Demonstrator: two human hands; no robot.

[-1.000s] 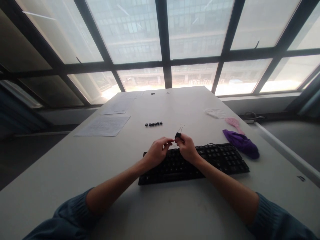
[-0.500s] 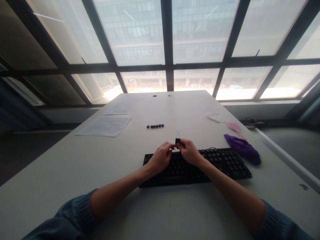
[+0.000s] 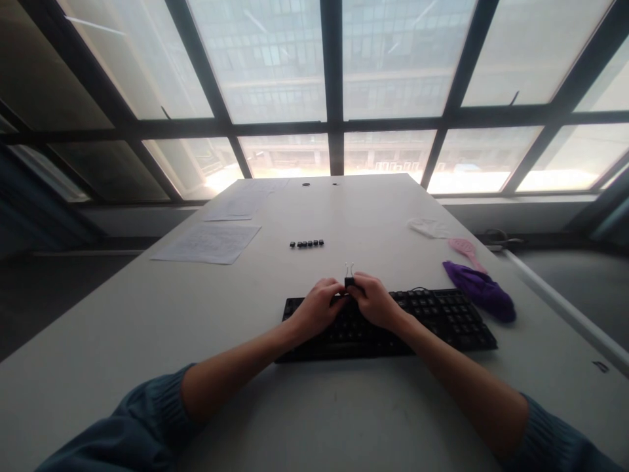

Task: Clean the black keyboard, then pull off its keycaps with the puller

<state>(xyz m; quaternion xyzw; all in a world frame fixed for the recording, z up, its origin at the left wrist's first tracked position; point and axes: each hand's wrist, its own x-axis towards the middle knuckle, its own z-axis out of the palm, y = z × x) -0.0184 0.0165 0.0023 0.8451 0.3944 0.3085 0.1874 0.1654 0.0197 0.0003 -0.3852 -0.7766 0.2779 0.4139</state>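
Observation:
Both my hands meet over the upper edge of a black keyboard [image 3: 442, 318] on the white table [image 3: 122, 328]. My right hand [image 3: 376, 303] pinches a small black binder clip [image 3: 349, 278] whose wire handles point up. My left hand [image 3: 318, 307] has its fingers closed right against the clip from the left; whether it grips the clip or something small beside it is hidden. A short row of several small black keycaps [image 3: 306, 243] lies on the table beyond the hands.
Printed paper sheets [image 3: 206, 242] lie at the left, more paper [image 3: 243, 204] farther back. At the right lie a purple cloth [image 3: 484, 292], a pink brush [image 3: 464, 249] and a white crumpled item [image 3: 428, 227]. Large windows stand behind the table's far edge.
Both hands with the clip have sunk closer to the keyboard's top edge and drawn together. The clip's handles now stand upright instead of tilting right.

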